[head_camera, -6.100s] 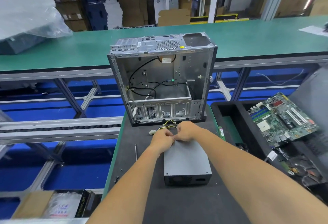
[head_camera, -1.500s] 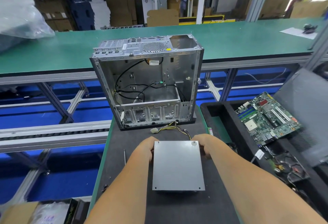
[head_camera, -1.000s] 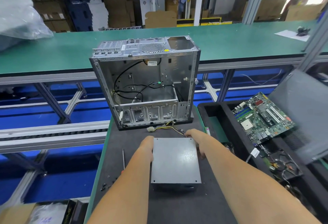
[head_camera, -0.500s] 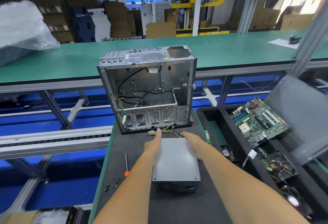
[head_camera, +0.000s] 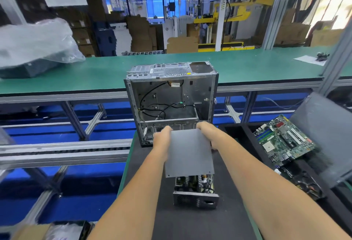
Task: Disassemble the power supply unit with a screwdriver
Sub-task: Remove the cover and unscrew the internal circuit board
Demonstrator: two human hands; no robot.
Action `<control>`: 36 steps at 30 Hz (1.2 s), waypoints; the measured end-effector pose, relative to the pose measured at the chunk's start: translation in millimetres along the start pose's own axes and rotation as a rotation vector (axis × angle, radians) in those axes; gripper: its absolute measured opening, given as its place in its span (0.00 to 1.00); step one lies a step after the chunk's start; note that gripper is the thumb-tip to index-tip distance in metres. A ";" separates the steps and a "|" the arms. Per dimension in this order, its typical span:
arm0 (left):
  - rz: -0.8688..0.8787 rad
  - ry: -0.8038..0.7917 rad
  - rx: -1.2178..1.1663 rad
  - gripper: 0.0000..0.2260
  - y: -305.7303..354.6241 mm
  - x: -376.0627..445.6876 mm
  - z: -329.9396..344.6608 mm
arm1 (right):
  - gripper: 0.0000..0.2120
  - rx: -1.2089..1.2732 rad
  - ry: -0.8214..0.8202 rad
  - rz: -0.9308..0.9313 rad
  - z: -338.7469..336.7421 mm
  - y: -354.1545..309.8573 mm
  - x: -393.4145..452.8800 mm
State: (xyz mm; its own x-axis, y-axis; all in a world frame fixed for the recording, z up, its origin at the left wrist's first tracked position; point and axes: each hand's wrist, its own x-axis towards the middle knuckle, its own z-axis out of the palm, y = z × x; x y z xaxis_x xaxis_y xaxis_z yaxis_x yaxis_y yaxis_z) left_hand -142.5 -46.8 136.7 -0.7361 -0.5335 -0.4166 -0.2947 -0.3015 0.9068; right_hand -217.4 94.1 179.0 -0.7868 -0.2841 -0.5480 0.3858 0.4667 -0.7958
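The power supply unit (head_camera: 196, 195) lies on the black mat in front of me, its top uncovered so the circuit board and components show at its near end. Its flat grey metal cover (head_camera: 188, 153) is raised above the unit and tilted. My left hand (head_camera: 162, 138) grips the cover's far left edge and my right hand (head_camera: 210, 135) grips its far right corner. The cover hides the far part of the unit and its cables. No screwdriver is in view.
An empty computer case (head_camera: 171, 100) stands open just beyond my hands. A black tray (head_camera: 240, 131) on the right holds a green motherboard (head_camera: 283, 140) and a grey side panel (head_camera: 325, 137). A green workbench (head_camera: 247, 66) runs behind, with a plastic-wrapped item (head_camera: 36, 47) at left.
Both hands rested on the closed unit's far end before; now they have lifted its cover up and away, baring the electronics. The camera view has tilted upward, and the screwdriver on the mat is hidden.
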 end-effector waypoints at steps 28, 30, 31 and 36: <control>-0.180 -0.125 -0.549 0.23 -28.6 20.7 -120.3 | 0.34 -0.340 -0.187 -0.613 81.7 16.0 39.0; -0.257 -0.091 -0.435 0.19 -36.1 25.2 -123.1 | 0.34 -0.390 -0.219 -0.635 86.4 18.8 42.1; -0.301 -0.069 -0.353 0.17 -39.5 27.1 -124.9 | 0.34 -0.410 -0.238 -0.644 87.8 19.1 44.0; -0.403 -0.016 0.006 0.11 -51.8 39.0 -134.3 | 0.31 -0.532 -0.318 -0.664 88.5 21.0 55.1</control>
State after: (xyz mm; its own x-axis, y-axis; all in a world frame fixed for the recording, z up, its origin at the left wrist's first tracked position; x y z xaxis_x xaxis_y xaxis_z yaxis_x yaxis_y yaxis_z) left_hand -74.1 -158.1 64.8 -0.5697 -0.3612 -0.7382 -0.5655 -0.4795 0.6711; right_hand -210.0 14.1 109.3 -0.5669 -0.8140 -0.1269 -0.4352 0.4267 -0.7928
